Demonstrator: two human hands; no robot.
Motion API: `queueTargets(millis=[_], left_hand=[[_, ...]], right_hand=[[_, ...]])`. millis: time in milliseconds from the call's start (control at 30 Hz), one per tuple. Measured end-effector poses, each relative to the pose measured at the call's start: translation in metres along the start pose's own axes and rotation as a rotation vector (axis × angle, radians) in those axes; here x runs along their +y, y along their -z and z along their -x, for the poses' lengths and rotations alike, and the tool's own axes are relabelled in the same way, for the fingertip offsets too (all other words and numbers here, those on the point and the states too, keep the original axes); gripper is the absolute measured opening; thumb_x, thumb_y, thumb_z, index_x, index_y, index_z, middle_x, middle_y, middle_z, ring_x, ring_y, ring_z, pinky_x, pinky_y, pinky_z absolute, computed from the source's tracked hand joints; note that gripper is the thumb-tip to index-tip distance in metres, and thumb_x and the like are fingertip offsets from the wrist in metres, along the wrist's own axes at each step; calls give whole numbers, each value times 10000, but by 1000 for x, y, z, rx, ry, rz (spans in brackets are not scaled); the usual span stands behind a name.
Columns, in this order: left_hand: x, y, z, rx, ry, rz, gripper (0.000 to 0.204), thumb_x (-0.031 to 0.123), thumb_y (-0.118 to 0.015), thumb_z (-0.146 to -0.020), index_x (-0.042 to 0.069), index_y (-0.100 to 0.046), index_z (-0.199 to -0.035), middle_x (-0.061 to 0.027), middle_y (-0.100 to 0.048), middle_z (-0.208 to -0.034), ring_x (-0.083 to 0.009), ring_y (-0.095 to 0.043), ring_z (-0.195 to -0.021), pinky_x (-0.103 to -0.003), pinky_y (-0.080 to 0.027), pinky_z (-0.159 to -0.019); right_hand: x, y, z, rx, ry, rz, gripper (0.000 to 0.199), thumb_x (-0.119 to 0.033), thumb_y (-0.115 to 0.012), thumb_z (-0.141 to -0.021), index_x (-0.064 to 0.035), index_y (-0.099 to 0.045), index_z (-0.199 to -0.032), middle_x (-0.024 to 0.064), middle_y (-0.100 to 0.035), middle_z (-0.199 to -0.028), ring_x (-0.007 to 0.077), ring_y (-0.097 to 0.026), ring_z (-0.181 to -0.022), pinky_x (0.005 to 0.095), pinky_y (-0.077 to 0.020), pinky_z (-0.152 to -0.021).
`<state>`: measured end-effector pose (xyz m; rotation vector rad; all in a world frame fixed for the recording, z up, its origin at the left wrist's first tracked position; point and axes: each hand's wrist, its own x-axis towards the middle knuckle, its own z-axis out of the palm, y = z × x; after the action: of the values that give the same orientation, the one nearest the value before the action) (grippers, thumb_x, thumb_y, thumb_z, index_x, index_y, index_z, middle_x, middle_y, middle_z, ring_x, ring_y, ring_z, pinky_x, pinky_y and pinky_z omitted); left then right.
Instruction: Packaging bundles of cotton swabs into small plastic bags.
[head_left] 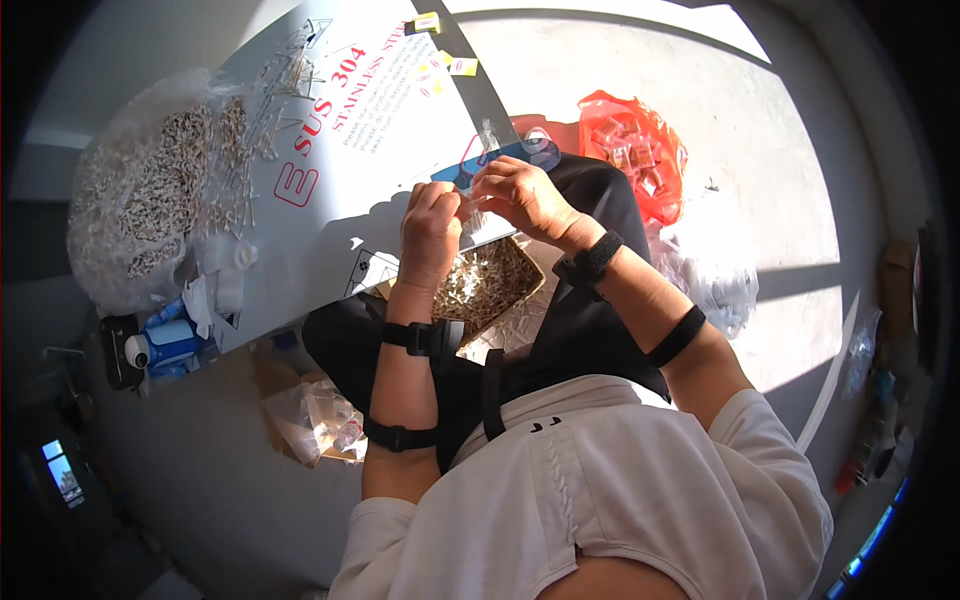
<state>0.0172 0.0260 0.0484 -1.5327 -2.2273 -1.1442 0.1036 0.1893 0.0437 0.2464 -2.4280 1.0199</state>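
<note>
Close together over the table's near edge, both my hands have their fingers pinched. My left hand (432,228) and my right hand (525,198) meet at a small clear plastic bag (480,218), partly hidden by the fingers. Just below them an open cardboard box (520,290) sits by my lap, full of short thin sticks. On the left of the table lies a large clear bag (95,215) packed with sticks that look like cotton swabs. Loose swabs (240,195) are scattered beside it.
The table (330,240) has a pale printed covering. Small yellow-and-white packets (463,66) lie at its far edge. A blue-and-white bottle (165,345) stands at its near left corner. An open red plastic bag (650,190) of small packets and a clear bag (715,270) lie to the right.
</note>
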Motion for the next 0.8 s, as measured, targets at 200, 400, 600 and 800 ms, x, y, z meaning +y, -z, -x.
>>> queueTargets(millis=[200, 400, 600, 800], left_hand=[[5, -3, 3, -8, 20, -53, 201, -126, -546, -648, 5, -484, -787, -133, -537, -848, -324, -517, -797, -408, -468, -686], [6, -5, 8, 23, 19, -99, 208, -125, -538, -666, 6, -446, -798, -172, -505, -822, -362, -500, -785, -431, -457, -696], [4, -5, 5, -92, 43, -52, 211, -128, -519, -662, 15, -428, -786, -162, -508, -788, -372, -494, -785, -448, -449, -704], [16, 2, -3, 59, 25, -56, 214, -136, -518, -661, 8, -428, -791, -153, -502, -791, -364, -491, -783, -448, -445, -680]], right_hand=[[-11, -4, -5, -21, 31, 84, 130, -60, -658, -719, -38, -565, -806, 74, -573, -833, 272, -564, -810, 361, -467, -712], [-22, -1, -11, -72, 115, 275, 144, -47, -618, -750, -27, -505, -837, 90, -495, -798, 285, -508, -779, 361, -410, -707], [-10, -2, -5, -157, 93, 249, 141, -86, -597, -765, -31, -481, -824, 96, -481, -785, 285, -500, -779, 369, -403, -714], [-24, 3, -4, 18, 124, 221, 159, -37, -612, -724, -30, -492, -828, 90, -468, -789, 276, -494, -776, 355, -402, -706]])
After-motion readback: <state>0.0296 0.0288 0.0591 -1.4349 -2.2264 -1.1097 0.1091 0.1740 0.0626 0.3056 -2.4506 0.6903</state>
